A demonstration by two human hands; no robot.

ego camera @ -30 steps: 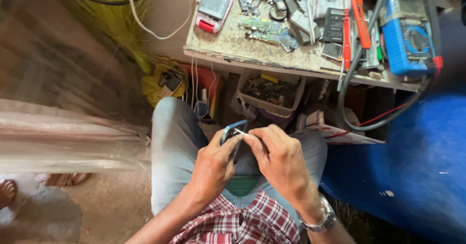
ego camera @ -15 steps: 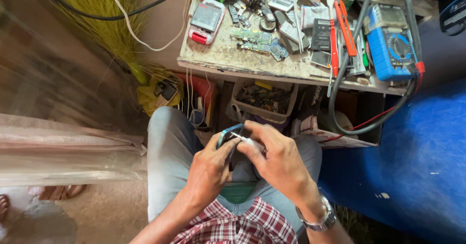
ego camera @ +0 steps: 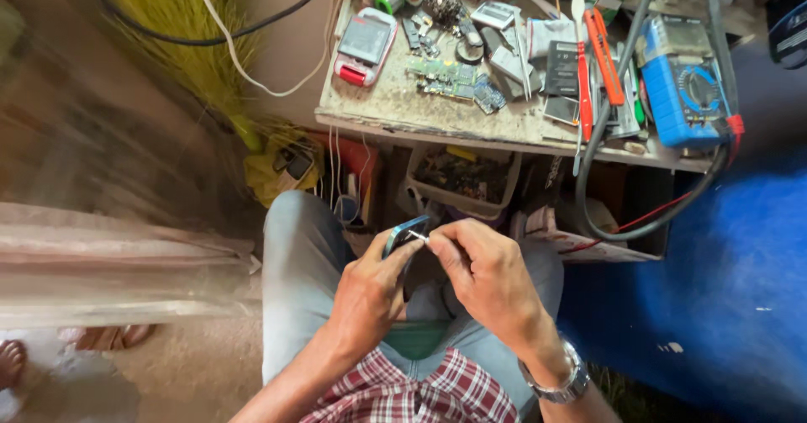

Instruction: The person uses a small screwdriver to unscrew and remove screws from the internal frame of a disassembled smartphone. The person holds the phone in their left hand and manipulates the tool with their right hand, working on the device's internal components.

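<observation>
My left hand (ego camera: 370, 293) grips a small blue-edged mobile phone (ego camera: 400, 233) over my lap, holding it on edge. My right hand (ego camera: 487, 276), with a metal watch on the wrist, pinches a thin metal tool (ego camera: 418, 237) whose tip touches the phone's edge. Both hands are close together above my knees, in front of the workbench. Most of the phone is hidden behind my fingers.
A worn workbench (ego camera: 395, 108) ahead carries a green circuit board (ego camera: 445, 82), a red-and-grey phone (ego camera: 364, 47), red-handled tools (ego camera: 584, 82) and a blue multimeter (ego camera: 685, 87). A tray of parts (ego camera: 465, 175) sits beneath it. A blue wall (ego camera: 714, 280) stands right, another person's foot (ego camera: 10, 362) far left.
The camera view has shifted so the bench sits higher and nearer. My hands stay together on the phone, with the tool tip still at its edge.
</observation>
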